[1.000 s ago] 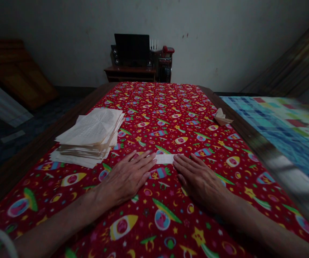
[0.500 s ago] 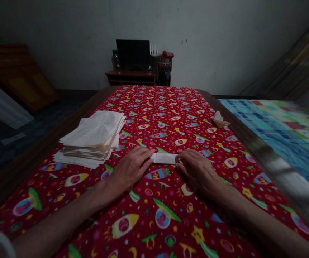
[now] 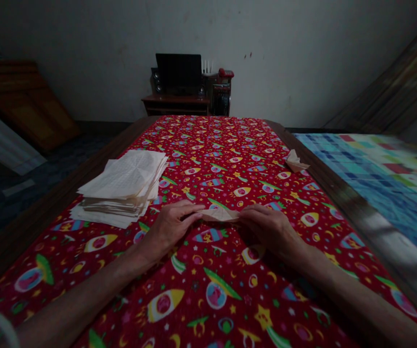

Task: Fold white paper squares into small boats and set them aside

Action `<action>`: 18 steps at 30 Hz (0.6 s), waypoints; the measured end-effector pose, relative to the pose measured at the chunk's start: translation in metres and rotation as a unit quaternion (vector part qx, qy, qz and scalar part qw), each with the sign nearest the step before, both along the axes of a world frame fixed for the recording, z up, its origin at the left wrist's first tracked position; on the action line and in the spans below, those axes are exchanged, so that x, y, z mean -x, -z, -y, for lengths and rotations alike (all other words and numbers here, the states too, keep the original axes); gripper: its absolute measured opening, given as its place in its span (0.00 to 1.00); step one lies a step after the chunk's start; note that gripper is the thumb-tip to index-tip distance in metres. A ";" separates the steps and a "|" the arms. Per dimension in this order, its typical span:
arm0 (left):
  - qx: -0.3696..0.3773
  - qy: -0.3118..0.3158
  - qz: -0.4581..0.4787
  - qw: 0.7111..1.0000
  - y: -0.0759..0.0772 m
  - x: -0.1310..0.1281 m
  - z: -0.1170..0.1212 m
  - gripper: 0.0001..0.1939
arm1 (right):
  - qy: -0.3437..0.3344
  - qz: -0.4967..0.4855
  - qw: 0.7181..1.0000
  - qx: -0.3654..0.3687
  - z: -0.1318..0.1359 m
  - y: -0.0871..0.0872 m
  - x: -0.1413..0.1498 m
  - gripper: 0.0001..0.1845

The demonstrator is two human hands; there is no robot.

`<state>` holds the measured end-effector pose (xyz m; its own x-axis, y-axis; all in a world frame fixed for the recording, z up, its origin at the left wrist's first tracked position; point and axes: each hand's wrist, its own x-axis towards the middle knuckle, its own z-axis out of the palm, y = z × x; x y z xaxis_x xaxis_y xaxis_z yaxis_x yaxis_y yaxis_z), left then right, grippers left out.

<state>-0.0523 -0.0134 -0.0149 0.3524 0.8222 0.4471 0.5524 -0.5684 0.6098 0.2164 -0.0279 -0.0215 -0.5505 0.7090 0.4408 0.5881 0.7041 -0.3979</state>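
A narrow folded strip of paper point(image 3: 220, 214) spans the gap between my two hands, just above or on the red patterned cloth. My left hand point(image 3: 174, 223) pinches its left end between thumb and fingers. At the other end, my right hand point(image 3: 265, 223) grips the paper with the fingertips; part of that end is hidden behind them. Off-white creases and a pointed fold show along the strip's middle. To the left of my left hand lies a stack of paper sheets point(image 3: 121, 176), the top one creased across its face.
A folded paper piece point(image 3: 295, 162) rests near the table's right edge. The red cloth point(image 3: 212, 299) covers the dark wooden table point(image 3: 117, 140). Beyond the far end stand a black monitor point(image 3: 178, 72) and speakers. A bed with a blue checked cover point(image 3: 361, 169) lies to the right.
The paper strip, flat and white before, now shows a browner, creased side with a pointed fold. Both hands have stayed in place with slightly shifted fingers.
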 end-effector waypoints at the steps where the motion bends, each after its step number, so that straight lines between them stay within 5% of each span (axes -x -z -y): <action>1: 0.009 -0.005 0.006 1.000 -0.001 -0.001 0.000 0.08 | -0.002 -0.002 1.000 0.000 0.000 0.000 0.000 0.10; 9: 0.042 0.008 0.027 0.999 -0.005 -0.012 0.003 0.05 | -0.023 0.023 0.999 0.018 0.002 -0.006 0.007 0.11; 18: 0.083 -0.004 0.038 0.996 -0.003 -0.013 0.006 0.17 | -0.018 0.026 1.000 0.000 0.003 -0.004 0.012 0.10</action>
<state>-0.0393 -0.0191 -0.0116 0.3166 0.8896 0.3291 0.5048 -0.4518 0.7356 0.2045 -0.0305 -0.0171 -0.5974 0.6888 0.4108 0.5825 0.7247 -0.3680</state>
